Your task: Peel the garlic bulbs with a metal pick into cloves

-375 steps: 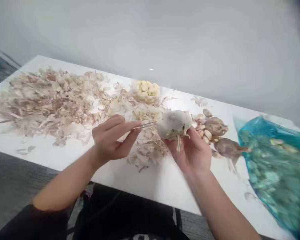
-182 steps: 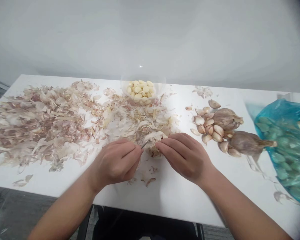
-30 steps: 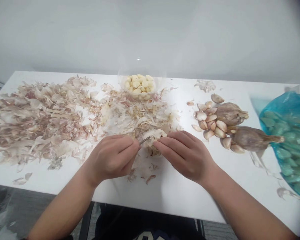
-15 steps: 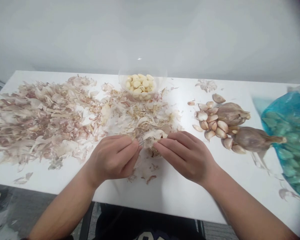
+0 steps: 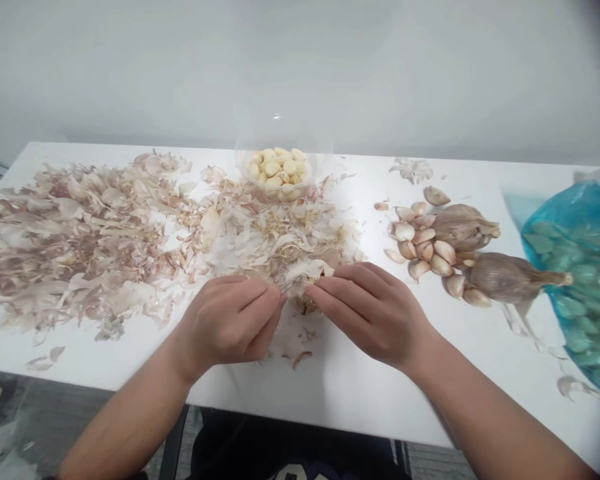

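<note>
My left hand (image 5: pixel 235 319) is closed in a pinch over the middle of the table, its fingertips pointing right. What it grips is too small and hidden to name. Just across a narrow gap, my right hand (image 5: pixel 367 312) is also pinched, its fingers bent toward the left hand and covering whatever is between them. Beneath and behind the fingertips lies a heap of papery garlic skins (image 5: pixel 285 237). A clear plastic bowl (image 5: pixel 316 170) of peeled garlic cloves (image 5: pixel 275 170) stands behind that heap.
A wide pile of garlic skins (image 5: pixel 85 240) covers the table's left side. On the right lie unpeeled cloves (image 5: pixel 424 250) and two garlic bulbs (image 5: pixel 510 277). A blue plastic bag (image 5: pixel 580 267) with more garlic sits at the right edge. A pale wall (image 5: pixel 300 73) rises behind the white table (image 5: pixel 370 400).
My left fingertips have dipped slightly, and a thin, shiny bit seen at them before is now hardly visible. My right hand has barely moved.
</note>
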### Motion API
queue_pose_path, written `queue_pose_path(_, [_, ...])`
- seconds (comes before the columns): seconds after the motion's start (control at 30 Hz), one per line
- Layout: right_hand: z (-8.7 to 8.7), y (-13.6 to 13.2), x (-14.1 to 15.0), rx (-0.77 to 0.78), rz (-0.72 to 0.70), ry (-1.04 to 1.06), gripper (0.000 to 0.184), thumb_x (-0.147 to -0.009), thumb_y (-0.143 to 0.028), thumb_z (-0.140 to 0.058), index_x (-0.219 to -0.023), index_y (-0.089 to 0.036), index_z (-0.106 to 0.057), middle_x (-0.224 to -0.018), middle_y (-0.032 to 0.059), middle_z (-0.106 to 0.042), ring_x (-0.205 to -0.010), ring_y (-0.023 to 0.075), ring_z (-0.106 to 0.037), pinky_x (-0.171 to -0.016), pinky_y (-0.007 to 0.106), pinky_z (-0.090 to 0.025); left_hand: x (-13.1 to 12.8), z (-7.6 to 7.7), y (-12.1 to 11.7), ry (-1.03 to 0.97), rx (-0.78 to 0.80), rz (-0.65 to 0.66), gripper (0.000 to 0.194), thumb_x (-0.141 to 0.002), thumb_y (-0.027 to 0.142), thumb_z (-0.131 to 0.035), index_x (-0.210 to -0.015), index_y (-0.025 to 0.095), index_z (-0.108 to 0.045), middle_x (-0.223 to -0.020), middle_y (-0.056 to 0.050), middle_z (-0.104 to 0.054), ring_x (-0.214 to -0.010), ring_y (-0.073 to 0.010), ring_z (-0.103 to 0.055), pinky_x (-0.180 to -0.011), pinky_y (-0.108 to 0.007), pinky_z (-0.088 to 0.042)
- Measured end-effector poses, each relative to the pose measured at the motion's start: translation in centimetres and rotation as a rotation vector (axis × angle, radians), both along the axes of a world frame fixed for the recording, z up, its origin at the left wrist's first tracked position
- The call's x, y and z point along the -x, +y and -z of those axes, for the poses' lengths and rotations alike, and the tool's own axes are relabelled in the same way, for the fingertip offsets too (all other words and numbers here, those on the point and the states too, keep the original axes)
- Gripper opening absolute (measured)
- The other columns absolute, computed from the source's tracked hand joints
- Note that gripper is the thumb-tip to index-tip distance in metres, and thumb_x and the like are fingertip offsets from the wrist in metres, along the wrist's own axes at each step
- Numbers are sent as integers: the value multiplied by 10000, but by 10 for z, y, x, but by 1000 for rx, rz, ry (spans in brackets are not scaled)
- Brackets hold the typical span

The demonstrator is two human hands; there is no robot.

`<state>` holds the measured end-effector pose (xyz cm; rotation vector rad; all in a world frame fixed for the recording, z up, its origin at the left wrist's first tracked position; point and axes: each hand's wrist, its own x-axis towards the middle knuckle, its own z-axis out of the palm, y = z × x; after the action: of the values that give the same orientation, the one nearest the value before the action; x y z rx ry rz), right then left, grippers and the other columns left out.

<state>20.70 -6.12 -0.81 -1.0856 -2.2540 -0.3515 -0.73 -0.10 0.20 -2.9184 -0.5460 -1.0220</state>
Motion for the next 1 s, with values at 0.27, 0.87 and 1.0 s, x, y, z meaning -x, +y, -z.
queue_pose_path(0.27, [-1,0,1,-4,4,5,125,-885,-77,-555,-971,-119,-635,-817,18,-725,-730,139,-572,-571,297,-428,-2,0,-1,10,-18,-4,219,-793,32,-643,-657,163,-533,-568,4,-527,-480,-126,-477,-421,-286,-354])
queue_pose_path(0.87, [-1,1,1,-8,5,-2,122,-884,-76,-556,-964,-124,-635,-813,13,-721,-738,133,-578,-583,291,-431,-1,1,-3,8,-47,-37,241,-802,20,-629,-662,174,-508,-576,13,-510,-499,-129,-484,-419,-300,-322])
queue_pose_path(1.0, [-1,1,0,-11,7,-8,110,-881,-79,-570,-952,-128,-637,-810,9,-716,-745,128,-578,-594,288,-434,4,2,3,31,-84,-83,262,-801,30,-641,-660,185,-484,-572,30,-483,-505,-116,-469,-436,-286,-346])
